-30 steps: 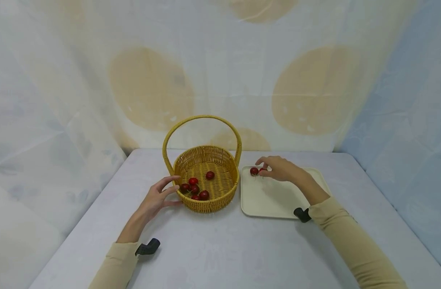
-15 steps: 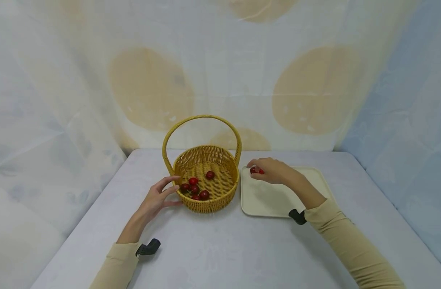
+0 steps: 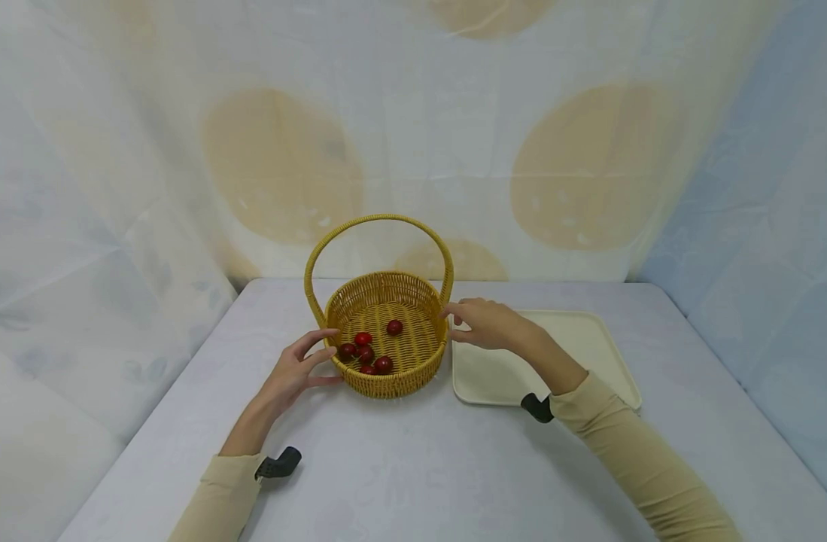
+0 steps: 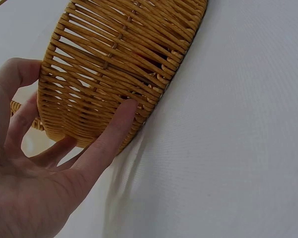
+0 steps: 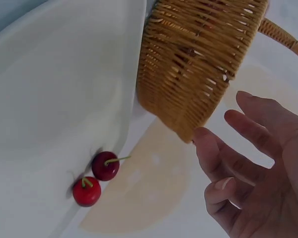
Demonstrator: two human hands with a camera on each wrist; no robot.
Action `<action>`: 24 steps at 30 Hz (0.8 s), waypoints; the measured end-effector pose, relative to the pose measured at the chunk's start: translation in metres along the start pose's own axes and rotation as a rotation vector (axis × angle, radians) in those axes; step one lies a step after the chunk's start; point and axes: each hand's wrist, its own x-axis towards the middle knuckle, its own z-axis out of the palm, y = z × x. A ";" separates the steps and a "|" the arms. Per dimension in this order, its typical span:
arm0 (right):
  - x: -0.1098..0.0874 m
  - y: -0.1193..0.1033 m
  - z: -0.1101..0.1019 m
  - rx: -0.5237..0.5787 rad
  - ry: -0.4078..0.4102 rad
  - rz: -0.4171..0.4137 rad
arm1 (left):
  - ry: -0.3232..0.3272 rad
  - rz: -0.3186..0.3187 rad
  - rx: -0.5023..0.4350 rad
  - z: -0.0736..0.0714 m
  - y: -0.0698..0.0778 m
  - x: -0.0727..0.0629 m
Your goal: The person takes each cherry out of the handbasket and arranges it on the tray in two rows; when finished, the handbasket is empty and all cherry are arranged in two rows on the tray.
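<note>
A yellow wicker basket (image 3: 393,385) with a tall hoop handle stands on the table with several dark red cherries (image 3: 383,365) in it. At its left side my left hand (image 3: 296,369) rests with extended, spread fingers (image 4: 121,116) against the rim and outer wall. Over the gap between basket and tray is my right hand (image 3: 491,325), its loosely bent fingers right at the basket's right rim and nothing between them. Two cherries with green stems, one dark (image 5: 105,166) and one bright red (image 5: 87,192), lie on the cream tray (image 3: 555,361); the right hand hides them in the head view.
The tray stands right beside the basket, on its right. A pale cloth hangs as a backdrop (image 3: 440,150) behind the table (image 3: 399,467), and more cloth hangs on both sides. Each wrist carries a black mount (image 3: 278,462).
My right hand has moved left from above the two cherries on the tray to the basket's right rim. The left hand, the basket and the cherries inside it have stayed put.
</note>
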 end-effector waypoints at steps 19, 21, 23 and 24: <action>0.037 -0.031 0.013 -0.019 0.004 -0.045 | 0.001 -0.003 0.002 -0.002 -0.003 0.002; 0.042 -0.033 0.017 -0.010 0.008 -0.054 | 0.001 -0.002 0.003 -0.002 -0.003 0.001; 0.047 -0.035 0.021 0.000 0.007 -0.063 | 0.001 -0.002 0.001 -0.002 -0.003 0.001; 0.050 -0.036 0.023 0.002 0.006 -0.067 | 0.002 -0.002 0.000 -0.002 -0.004 0.001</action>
